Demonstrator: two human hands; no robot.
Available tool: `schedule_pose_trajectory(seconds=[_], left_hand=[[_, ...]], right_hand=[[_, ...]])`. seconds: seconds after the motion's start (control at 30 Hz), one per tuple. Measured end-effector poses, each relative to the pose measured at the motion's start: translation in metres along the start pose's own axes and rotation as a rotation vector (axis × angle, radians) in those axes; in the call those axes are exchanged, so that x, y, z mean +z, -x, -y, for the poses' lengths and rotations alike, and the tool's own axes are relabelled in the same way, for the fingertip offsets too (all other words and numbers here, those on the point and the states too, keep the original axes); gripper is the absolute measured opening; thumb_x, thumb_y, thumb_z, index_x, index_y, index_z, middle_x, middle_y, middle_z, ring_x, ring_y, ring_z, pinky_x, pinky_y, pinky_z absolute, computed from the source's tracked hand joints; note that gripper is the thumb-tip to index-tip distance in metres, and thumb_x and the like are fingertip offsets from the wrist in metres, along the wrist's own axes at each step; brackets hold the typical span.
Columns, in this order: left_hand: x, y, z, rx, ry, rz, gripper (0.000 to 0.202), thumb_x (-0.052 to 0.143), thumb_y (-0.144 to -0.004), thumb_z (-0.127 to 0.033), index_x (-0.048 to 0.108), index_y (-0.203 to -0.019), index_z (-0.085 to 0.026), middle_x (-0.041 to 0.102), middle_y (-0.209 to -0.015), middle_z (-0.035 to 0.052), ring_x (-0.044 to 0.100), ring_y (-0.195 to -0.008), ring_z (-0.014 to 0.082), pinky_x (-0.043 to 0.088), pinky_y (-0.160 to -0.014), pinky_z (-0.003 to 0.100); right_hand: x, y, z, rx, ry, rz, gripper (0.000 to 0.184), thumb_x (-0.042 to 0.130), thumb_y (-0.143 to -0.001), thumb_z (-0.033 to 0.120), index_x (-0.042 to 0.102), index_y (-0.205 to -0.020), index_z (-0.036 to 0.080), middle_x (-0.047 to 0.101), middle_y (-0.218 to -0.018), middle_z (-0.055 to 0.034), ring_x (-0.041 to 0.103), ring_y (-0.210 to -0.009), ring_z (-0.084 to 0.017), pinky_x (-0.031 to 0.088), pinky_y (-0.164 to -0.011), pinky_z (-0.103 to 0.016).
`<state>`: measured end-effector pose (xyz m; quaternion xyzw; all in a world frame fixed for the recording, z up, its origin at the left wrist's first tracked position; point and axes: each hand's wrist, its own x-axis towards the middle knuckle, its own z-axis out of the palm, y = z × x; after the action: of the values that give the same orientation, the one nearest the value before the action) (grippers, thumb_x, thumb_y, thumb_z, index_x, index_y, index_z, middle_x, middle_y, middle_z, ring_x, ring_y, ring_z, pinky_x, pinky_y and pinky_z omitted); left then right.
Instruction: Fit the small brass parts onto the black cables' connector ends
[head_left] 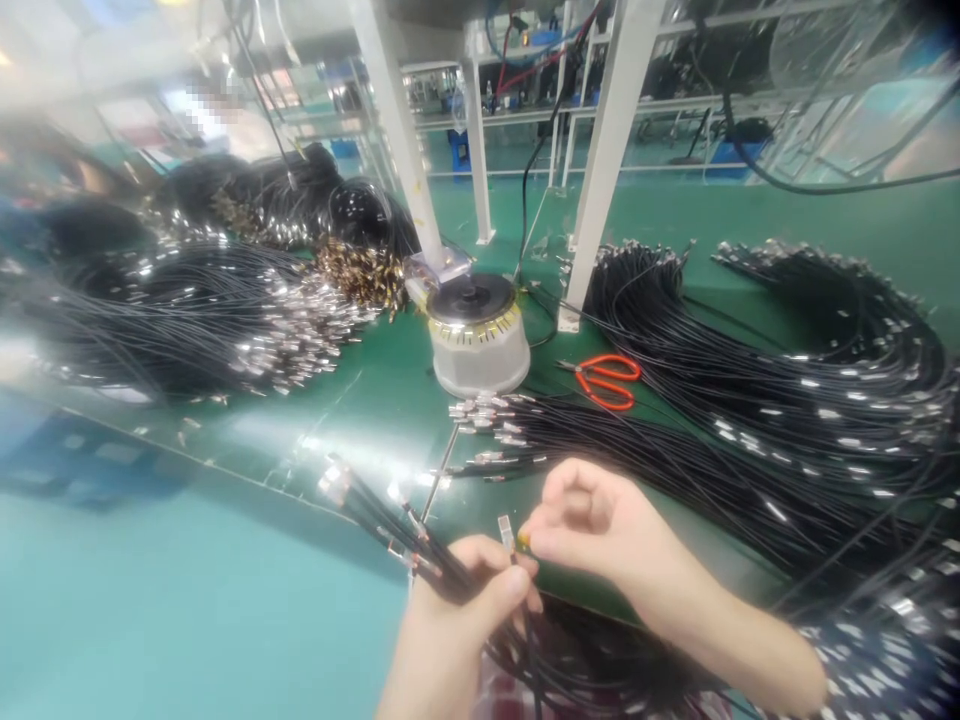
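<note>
My left hand is closed round a small bundle of thin black cables whose metal-tipped ends fan out to the upper left. One cable end with a metal connector stands up between my two hands. My right hand is closed in a pinch just right of that connector, with a tiny yellowish part at its fingertips. Both hands hover over the near edge of the green table. More cable ends lie just beyond my hands.
A round white device with a black top stands mid-table. Orange-handled scissors lie right of it. Large heaps of black cables fill the right side and left side. White frame posts rise behind.
</note>
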<state>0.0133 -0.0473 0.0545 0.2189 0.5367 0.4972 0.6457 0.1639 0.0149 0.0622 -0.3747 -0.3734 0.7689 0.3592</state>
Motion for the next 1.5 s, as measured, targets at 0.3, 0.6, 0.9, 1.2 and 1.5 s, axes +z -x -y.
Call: schedule_pose_trajectory(seconds=[0.3,0.6,0.9,1.2,1.5], left_hand=[[-0.002,0.001,0.000,0.004,-0.057,0.024,0.022,0.079,-0.070,-0.026,0.063,-0.060,-0.014,0.065,-0.056,0.0021,0.055,-0.052,0.0129,0.042,-0.053,0.023],[-0.005,-0.001,0.002,0.013,-0.062,0.054,0.021,0.080,-0.070,-0.026,0.064,-0.062,-0.014,0.067,-0.057,0.0018,0.056,-0.054,0.0129,0.042,-0.054,0.023],[-0.005,-0.001,0.003,0.017,-0.062,0.047,0.022,0.080,-0.070,-0.027,0.064,-0.061,-0.014,0.066,-0.058,0.0023,0.056,-0.055,0.0137,0.042,-0.054,0.024],[-0.004,0.000,0.001,0.008,-0.066,0.038,0.022,0.079,-0.071,-0.027,0.064,-0.060,-0.014,0.066,-0.057,0.0021,0.056,-0.054,0.0132,0.042,-0.053,0.023],[-0.002,0.001,0.003,0.091,-0.147,0.017,0.019,0.078,-0.073,-0.028,0.066,-0.067,-0.015,0.065,-0.060,0.0019,0.055,-0.057,0.0135,0.043,-0.055,0.023]], right_hand=[[0.007,0.000,0.000,-0.031,0.123,-0.038,0.042,0.086,-0.063,0.031,0.049,-0.079,0.019,0.072,-0.068,0.0016,0.061,-0.061,-0.011,0.045,-0.063,-0.026],[0.010,0.001,0.000,-0.030,0.072,-0.047,0.042,0.087,-0.062,0.025,0.048,-0.078,0.019,0.071,-0.064,0.0037,0.059,-0.055,-0.008,0.045,-0.059,-0.022],[0.011,0.001,-0.002,-0.012,-0.005,-0.057,0.042,0.087,-0.061,0.022,0.048,-0.076,0.019,0.071,-0.063,0.0033,0.062,-0.054,-0.010,0.047,-0.058,-0.023],[0.014,0.001,-0.006,-0.030,-0.002,-0.079,0.038,0.084,-0.065,0.020,0.048,-0.077,0.019,0.070,-0.065,0.0033,0.061,-0.057,-0.009,0.046,-0.060,-0.022],[0.019,0.003,-0.012,-0.064,0.039,-0.117,0.037,0.083,-0.067,0.032,0.048,-0.072,0.019,0.061,-0.066,0.0041,0.053,-0.063,-0.010,0.042,-0.062,-0.024]])
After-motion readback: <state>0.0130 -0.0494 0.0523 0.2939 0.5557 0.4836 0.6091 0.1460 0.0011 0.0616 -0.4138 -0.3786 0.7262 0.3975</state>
